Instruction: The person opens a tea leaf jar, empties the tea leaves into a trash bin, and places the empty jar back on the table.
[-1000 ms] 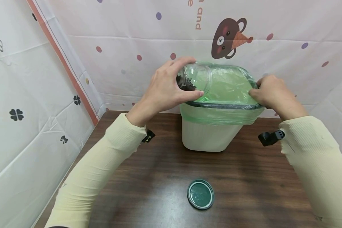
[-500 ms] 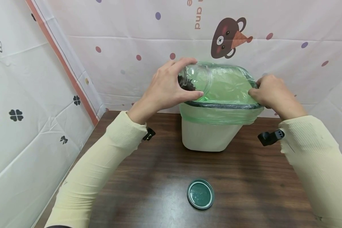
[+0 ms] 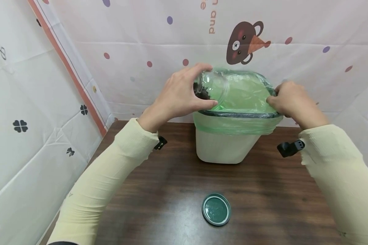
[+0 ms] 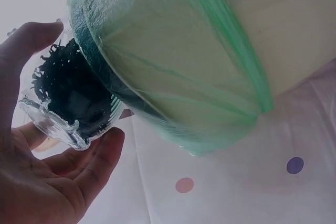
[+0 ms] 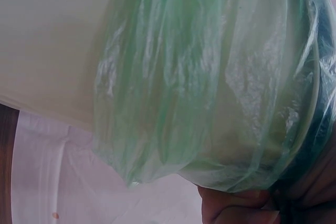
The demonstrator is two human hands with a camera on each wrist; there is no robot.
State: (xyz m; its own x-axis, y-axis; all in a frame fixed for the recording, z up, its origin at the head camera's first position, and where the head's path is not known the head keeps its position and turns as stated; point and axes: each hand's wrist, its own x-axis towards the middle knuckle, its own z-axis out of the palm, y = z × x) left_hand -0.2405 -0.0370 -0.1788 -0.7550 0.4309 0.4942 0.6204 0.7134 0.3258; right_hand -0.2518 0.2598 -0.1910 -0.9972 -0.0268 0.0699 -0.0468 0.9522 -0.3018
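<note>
My left hand (image 3: 184, 90) grips a clear jar (image 3: 216, 81) between thumb and fingers, tipped on its side with its mouth over the left part of the bin. Dark, shredded, leaf-like bits (image 3: 201, 92) sit in the jar's base end, and they show as a black mass (image 4: 76, 90) in the left wrist view. The bin (image 3: 225, 146) is cream-coloured, with a green plastic bag (image 3: 248, 95) lining it and folded over its dark rim (image 3: 242, 114). On the opposite side, my right hand (image 3: 295, 100) holds the bag-covered rim, fingertips partly hidden behind it.
A green lid (image 3: 216, 209) with a pale ring lies inside-up on the dark wooden table (image 3: 159, 190), in front of the bin. Behind the bin hangs a printed white cloth (image 3: 141, 27), and another cloth panel (image 3: 43, 112) borders the left side.
The left hand and jar have shifted very slightly to the right over the bin, the dark bits still at the base end. The right hand keeps its hold; the head view tilts slightly.
</note>
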